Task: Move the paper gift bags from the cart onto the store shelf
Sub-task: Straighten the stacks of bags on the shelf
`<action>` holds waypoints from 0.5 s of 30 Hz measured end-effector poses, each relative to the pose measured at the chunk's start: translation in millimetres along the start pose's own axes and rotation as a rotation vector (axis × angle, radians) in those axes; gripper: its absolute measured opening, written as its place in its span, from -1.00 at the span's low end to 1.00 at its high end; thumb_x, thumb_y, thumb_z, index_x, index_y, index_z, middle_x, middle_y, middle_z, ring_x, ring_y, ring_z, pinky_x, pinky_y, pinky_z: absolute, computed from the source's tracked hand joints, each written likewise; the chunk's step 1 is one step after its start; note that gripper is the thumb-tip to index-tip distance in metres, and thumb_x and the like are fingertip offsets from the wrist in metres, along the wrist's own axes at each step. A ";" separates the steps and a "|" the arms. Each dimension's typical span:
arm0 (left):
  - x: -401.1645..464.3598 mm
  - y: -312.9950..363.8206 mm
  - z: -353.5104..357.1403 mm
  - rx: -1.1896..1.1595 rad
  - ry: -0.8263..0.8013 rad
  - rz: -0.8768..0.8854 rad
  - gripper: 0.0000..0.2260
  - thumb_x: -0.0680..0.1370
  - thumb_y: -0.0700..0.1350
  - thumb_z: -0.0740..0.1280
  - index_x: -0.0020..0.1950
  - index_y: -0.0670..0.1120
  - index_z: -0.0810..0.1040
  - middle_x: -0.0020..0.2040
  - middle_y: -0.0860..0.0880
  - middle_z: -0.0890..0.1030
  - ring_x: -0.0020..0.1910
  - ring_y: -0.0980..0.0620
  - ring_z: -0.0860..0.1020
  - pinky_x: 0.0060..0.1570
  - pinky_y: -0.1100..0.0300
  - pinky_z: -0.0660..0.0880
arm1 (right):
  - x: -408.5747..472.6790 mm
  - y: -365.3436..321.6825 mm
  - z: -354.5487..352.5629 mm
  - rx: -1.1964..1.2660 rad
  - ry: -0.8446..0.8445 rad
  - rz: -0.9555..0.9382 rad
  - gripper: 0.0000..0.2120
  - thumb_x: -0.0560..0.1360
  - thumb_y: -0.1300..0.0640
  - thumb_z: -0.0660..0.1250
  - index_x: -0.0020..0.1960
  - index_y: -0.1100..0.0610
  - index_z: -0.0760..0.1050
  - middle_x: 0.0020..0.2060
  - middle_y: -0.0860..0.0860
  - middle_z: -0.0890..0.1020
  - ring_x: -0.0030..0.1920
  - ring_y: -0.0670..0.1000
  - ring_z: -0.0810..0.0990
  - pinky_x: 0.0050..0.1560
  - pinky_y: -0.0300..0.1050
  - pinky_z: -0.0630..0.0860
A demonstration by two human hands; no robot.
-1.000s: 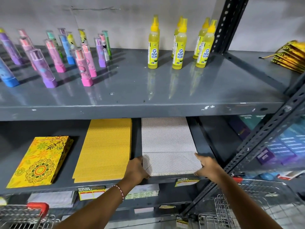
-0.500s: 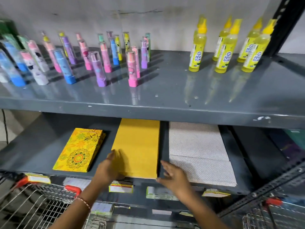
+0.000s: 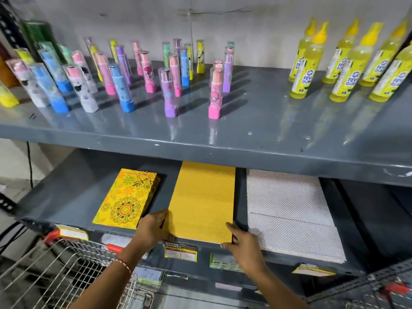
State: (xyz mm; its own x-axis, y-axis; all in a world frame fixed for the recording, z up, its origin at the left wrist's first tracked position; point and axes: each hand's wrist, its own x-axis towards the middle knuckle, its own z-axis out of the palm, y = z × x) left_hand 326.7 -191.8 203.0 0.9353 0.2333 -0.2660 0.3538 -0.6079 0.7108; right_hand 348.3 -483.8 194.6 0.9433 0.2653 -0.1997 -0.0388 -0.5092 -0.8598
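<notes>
Here, both hands' grip flat, open against yellow bag stack [image 3: 202,201] side edges.

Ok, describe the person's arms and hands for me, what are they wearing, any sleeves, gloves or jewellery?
Both forearms are bare as far as the picture shows, with no sleeves in view. The left hand and the right hand wear no gloves, and no rings show. The only thing worn is a thin beaded bracelet on the left wrist, with pale and reddish beads. No watch is visible on the right wrist.
</notes>
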 end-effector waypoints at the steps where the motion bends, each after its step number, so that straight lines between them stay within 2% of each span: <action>1: 0.2 0.5 -0.5 0.013 0.000 0.010 -0.22 0.07 -0.08 0.56 0.26 -0.30 0.52 -0.04 0.09 0.62 0.10 0.03 0.53 0.17 -0.12 0.52 | 0.3 1.4 0.4 0.008 0.000 0.007 -0.35 0.37 0.25 0.47 0.40 0.08 0.31 0.47 0.00 0.21 0.39 0.07 0.36 0.36 -0.17 0.30; 3: -0.8 4.4 -1.5 -0.008 -0.027 0.035 -0.26 0.07 -0.13 0.57 0.22 -0.30 0.55 -0.21 0.35 0.60 0.05 0.07 0.52 0.15 -0.07 0.52 | 0.6 4.6 1.8 0.010 0.003 0.006 -0.37 0.37 0.25 0.47 0.39 0.10 0.34 0.46 -0.01 0.21 0.39 0.04 0.35 0.33 -0.25 0.27; 4: -0.4 5.6 -1.2 -0.028 -0.047 0.033 -0.24 0.06 -0.18 0.60 0.24 -0.31 0.53 -0.16 0.37 0.60 0.07 0.08 0.50 0.16 -0.03 0.52 | 0.6 5.7 2.2 0.014 0.007 0.006 -0.38 0.36 0.26 0.47 0.37 0.10 0.35 0.45 -0.03 0.22 0.40 0.02 0.34 0.33 -0.27 0.26; 7: 1.2 6.8 -1.8 -0.056 -0.083 -0.006 -0.16 0.12 -0.34 0.62 0.37 -0.31 0.41 0.16 0.03 0.57 0.17 0.13 0.46 0.17 0.24 0.45 | 0.7 8.8 3.7 -0.005 0.020 0.002 -0.40 0.36 0.24 0.48 0.35 0.10 0.39 0.41 -0.08 0.24 0.41 -0.02 0.32 0.41 -0.15 0.28; 10: 2.0 8.0 -4.5 -0.037 -0.094 -0.002 -0.14 0.12 -0.32 0.63 0.38 -0.30 0.40 0.27 -0.08 0.57 0.17 0.16 0.46 0.21 0.24 0.45 | -1.2 7.4 5.3 -0.070 0.029 -0.033 -0.42 0.37 0.19 0.47 0.35 0.08 0.38 0.38 -0.13 0.20 0.42 -0.03 0.30 0.43 -0.04 0.29; 12: 2.4 7.2 -5.1 -0.068 -0.109 -0.036 -0.14 0.12 -0.35 0.62 0.39 -0.30 0.39 0.20 0.01 0.60 0.15 0.15 0.46 0.14 0.26 0.50 | -2.6 6.0 6.1 -0.086 0.043 -0.032 -0.42 0.37 0.18 0.48 0.35 0.08 0.39 0.42 -0.06 0.23 0.41 -0.02 0.31 0.42 -0.02 0.32; 14: 1.6 7.4 -6.3 -0.078 -0.112 -0.061 -0.18 0.14 -0.40 0.60 0.37 -0.30 0.41 0.02 0.17 0.58 0.11 0.13 0.47 -0.05 0.39 0.52 | -4.4 3.8 7.2 -0.058 0.057 -0.022 -0.41 0.35 0.22 0.48 0.34 0.11 0.40 0.44 0.04 0.28 0.41 -0.01 0.31 0.42 -0.02 0.32; 15: 1.3 7.6 -5.6 -0.079 -0.115 -0.061 -0.20 0.14 -0.41 0.59 0.36 -0.31 0.42 0.00 0.16 0.59 0.10 0.13 0.47 -0.06 0.39 0.52 | -5.5 4.1 8.0 -0.033 0.060 -0.014 -0.42 0.35 0.24 0.49 0.33 0.13 0.40 0.43 0.06 0.30 0.41 -0.01 0.31 0.43 -0.03 0.30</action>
State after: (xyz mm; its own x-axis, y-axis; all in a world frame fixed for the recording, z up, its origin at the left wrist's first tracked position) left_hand 330.6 -191.9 211.7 0.9079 0.1766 -0.3801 0.4129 -0.5327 0.7387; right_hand 340.3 -480.8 188.4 0.9617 0.2240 -0.1583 -0.0152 -0.5329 -0.8460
